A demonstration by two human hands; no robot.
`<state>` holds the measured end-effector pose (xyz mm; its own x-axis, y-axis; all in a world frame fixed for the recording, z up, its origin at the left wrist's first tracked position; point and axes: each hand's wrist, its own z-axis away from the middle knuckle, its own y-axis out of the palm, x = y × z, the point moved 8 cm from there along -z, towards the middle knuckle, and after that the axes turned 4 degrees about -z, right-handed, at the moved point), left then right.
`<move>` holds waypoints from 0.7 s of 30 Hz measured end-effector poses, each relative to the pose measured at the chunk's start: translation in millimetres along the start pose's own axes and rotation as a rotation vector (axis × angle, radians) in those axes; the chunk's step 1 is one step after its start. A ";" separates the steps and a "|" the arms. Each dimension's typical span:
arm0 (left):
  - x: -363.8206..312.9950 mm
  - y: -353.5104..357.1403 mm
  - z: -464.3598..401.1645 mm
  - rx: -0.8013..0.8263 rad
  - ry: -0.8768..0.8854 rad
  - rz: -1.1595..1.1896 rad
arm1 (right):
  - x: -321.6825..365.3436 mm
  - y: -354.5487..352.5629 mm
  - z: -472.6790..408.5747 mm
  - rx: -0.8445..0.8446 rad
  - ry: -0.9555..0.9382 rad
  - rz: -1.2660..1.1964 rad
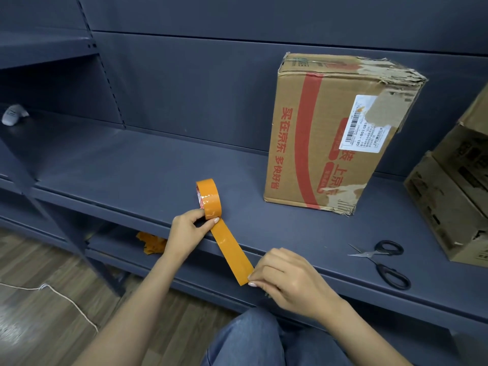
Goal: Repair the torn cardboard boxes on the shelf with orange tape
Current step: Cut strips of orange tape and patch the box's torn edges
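The left hand gripped the tape roll on the shelf; the right hand pinched a pulled strip's end. The torn box stood behind, apparently untaped; scissors lay unused nearby.

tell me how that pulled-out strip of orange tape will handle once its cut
The strip of orange tape looks thin, so it will probably go floppy and curl. Its glossy face suggests a sticky side, likely to cling to fingers or itself.

cardboard box: red "买在京东 多快好省" | shipping label: "GB3"
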<state>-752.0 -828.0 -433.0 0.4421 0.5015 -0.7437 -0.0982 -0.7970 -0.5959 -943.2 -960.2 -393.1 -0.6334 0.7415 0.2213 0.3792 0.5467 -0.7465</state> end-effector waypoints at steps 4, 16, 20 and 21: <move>2.0 0.8 6.1 -0.024 -0.012 0.016 | 2.6 3.1 7.8 0.023 0.010 -0.006; -5.5 -16.1 30.9 -0.244 -0.253 -0.022 | -0.1 6.7 18.0 0.032 0.043 0.022; -17.2 24.6 111.6 -0.146 -0.748 0.633 | -2.9 5.9 20.8 0.021 0.077 0.046; -27.7 41.7 129.6 -0.022 -0.821 0.757 | -3.1 5.7 21.1 0.018 0.086 0.053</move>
<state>-883.9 -831.6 -476.5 -0.4489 -0.0525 -0.8920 -0.0735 -0.9927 0.0954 -953.4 -967.6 -411.2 -0.5528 0.7999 0.2337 0.3976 0.4996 -0.7696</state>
